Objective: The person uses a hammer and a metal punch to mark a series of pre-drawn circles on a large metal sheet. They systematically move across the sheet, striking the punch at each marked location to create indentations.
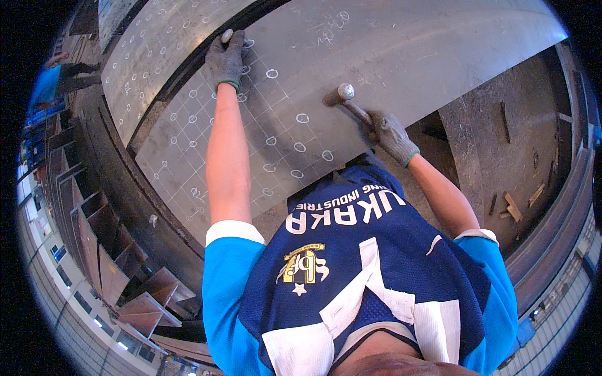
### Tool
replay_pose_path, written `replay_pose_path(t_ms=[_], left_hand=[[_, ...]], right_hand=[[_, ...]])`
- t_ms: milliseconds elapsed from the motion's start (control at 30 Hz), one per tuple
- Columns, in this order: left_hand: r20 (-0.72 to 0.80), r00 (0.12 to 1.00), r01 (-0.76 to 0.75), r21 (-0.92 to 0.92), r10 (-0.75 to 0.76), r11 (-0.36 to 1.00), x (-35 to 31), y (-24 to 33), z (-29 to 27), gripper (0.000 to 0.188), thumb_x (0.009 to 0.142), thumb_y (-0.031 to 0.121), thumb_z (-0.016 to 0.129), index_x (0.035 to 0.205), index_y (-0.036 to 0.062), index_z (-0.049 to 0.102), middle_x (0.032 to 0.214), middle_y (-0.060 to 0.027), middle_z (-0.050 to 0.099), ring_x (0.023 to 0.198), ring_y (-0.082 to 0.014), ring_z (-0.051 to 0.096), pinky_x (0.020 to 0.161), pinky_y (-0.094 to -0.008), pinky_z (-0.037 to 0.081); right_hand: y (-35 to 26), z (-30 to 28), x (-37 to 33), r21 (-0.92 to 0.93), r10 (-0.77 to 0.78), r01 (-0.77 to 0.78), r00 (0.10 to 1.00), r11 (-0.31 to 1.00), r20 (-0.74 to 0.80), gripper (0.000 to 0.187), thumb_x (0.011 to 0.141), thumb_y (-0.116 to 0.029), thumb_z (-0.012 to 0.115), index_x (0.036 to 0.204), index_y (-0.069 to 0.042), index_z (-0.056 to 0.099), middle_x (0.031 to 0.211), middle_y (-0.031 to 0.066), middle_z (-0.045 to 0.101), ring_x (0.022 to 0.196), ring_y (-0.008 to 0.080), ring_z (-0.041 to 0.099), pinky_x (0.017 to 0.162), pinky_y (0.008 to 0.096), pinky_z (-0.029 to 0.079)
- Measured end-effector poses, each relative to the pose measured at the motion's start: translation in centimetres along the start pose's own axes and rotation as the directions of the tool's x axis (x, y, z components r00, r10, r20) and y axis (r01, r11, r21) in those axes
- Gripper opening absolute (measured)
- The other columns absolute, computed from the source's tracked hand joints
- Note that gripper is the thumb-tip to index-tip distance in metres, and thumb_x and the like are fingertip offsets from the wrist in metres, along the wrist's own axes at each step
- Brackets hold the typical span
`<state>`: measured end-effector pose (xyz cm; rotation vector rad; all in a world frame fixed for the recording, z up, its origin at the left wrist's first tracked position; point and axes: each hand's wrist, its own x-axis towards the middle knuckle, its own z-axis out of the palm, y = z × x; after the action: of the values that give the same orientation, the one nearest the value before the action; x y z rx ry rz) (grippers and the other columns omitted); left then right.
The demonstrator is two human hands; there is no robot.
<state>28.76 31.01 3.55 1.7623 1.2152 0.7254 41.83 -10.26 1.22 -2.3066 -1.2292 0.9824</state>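
My left hand [226, 61], in a grey work glove, is closed around a short metal punch, whose rounded pale end [227, 36] sticks up beside the thumb. It rests at the far edge of a large grey steel plate [389, 56]. Chalk grid lines and small chalk circles cover the plate's left part. In my gloved right hand [392, 136] is the handle of a hammer [345, 93]. The hammer's head is over the middle of the plate, well to the right of the punch. The punch's lower end is hidden by the glove.
A second chalk-marked plate [157, 44] lies beyond a dark gap at the far left. Scraps of wood [514, 208] lie on the ground to the right. Upright steel pieces [147, 310] stand at the lower left. Another person in blue [47, 84] is at the left edge.
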Motion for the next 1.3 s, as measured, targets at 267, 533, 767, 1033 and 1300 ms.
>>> replay_pose_path(t_ms=[267, 533, 767, 1033, 1300], left_hand=[[-0.058, 0.998, -0.035, 0.053, 0.038, 0.998, 0.8, -2.0, -0.1, 0.044, 0.089, 0.038, 0.084, 0.112, 0.0005, 0.077, 0.099, -0.0105, 0.080, 0.089, -0.0184, 0.073, 0.084, -0.0348, 0.056], [-0.061, 0.997, -0.045, 0.106, 0.052, 0.993, 0.0, -0.4, -0.6, 0.047, 0.087, 0.038, 0.085, 0.114, 0.0005, 0.077, 0.100, -0.0114, 0.080, 0.092, -0.0198, 0.073, 0.087, -0.0362, 0.055], [-0.038, 0.999, -0.016, 0.070, 0.019, 0.997, -0.6, 0.8, -0.4, 0.045, 0.088, 0.039, 0.084, 0.108, -0.0004, 0.076, 0.100, -0.0116, 0.080, 0.087, -0.0205, 0.072, 0.085, -0.0372, 0.055], [0.005, 0.999, -0.036, 0.013, 0.036, 0.999, 0.8, -2.3, -0.2, 0.045, 0.089, 0.041, 0.081, 0.111, 0.0020, 0.076, 0.101, -0.0134, 0.080, 0.090, -0.0220, 0.075, 0.083, -0.0370, 0.056], [-0.066, 0.985, -0.139, 0.215, 0.157, 0.967, 1.0, -2.4, 0.3, 0.051, 0.086, 0.042, 0.083, 0.116, 0.0022, 0.074, 0.110, -0.0189, 0.078, 0.104, -0.0337, 0.074, 0.092, -0.0430, 0.055]], right_hand=[[-0.6, -0.4, -0.1, -0.002, -0.042, 0.041, 0.999, 0.999, -0.010, 0.044, 0.092, -0.016, 0.064, 0.135, -0.005, 0.062, 0.127, 0.0253, 0.068, 0.119, 0.0455, 0.063, 0.098, 0.0525, 0.051], [-0.9, -0.5, 0.2, 0.085, 0.026, -0.030, 0.999, 0.996, 0.044, 0.041, 0.097, -0.020, 0.056, 0.135, -0.005, 0.063, 0.125, 0.0272, 0.068, 0.118, 0.0465, 0.063, 0.098, 0.0533, 0.051], [0.0, 0.2, 0.0, 0.068, 0.062, -0.063, 0.998, 0.996, 0.004, 0.041, 0.100, -0.021, 0.052, 0.136, -0.007, 0.063, 0.125, 0.0264, 0.068, 0.115, 0.0469, 0.064, 0.095, 0.0545, 0.051], [-3.0, -1.0, -0.6, -0.051, -0.031, 0.027, 0.996, 0.998, -0.079, 0.034, 0.100, -0.022, 0.051, 0.118, 0.000, 0.069, 0.104, 0.0309, 0.070, 0.097, 0.0467, 0.070, 0.083, 0.0524, 0.052], [-4.7, -0.9, 5.6, 0.337, -0.116, 0.154, 0.985, 0.929, -0.128, 0.048, 0.110, -0.043, 0.041, 0.106, -0.001, 0.064, 0.078, 0.0025, 0.056, 0.065, 0.0179, 0.054, 0.059, 0.0389, 0.046]])
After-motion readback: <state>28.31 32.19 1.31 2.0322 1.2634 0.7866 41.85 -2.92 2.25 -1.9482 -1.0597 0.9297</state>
